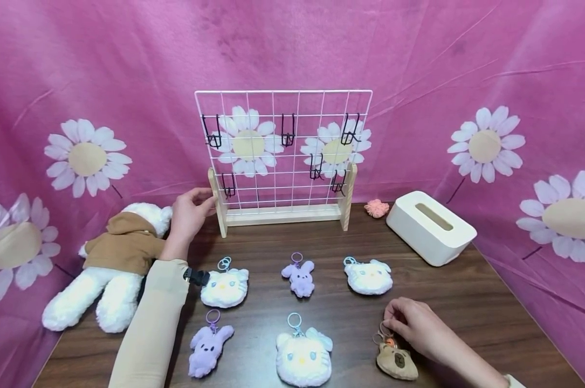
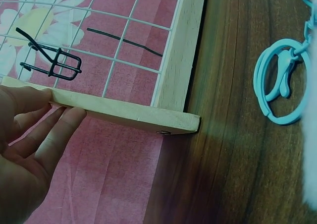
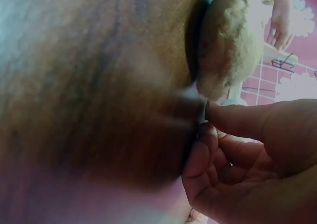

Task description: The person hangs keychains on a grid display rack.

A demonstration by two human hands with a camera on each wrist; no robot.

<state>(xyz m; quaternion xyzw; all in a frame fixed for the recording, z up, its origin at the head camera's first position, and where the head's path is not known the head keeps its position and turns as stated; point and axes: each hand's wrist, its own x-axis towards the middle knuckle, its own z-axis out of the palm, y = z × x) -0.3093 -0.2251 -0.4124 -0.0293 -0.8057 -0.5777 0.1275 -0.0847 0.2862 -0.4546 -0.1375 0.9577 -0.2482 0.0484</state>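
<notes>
The rack (image 1: 282,215)'s 6 hooks (image 1: 288,142) are bare; none of the 6 charms (image 1: 304,362) hangs there. 5 lie on the table (image 1: 263,258); the right hand (image 1: 420,326) pinches the brown charm (image 1: 398,364)'s ring (image 1: 381,328), near right; the left hand (image 1: 190,213) clamps the rack's post (image 2: 138,117).

At the worktop's (image 1: 447,291) left edge a sleeve (image 1: 158,312) partly hides the plush toy (image 1: 124,250), while the head view crops the near edge, the left wrist view cuts off a white keychain (image 2: 311,144), and the right wrist view blurs worktop and brown keychain (image 3: 230,45), obscuring what the right hand (image 3: 252,159) pinches.
</notes>
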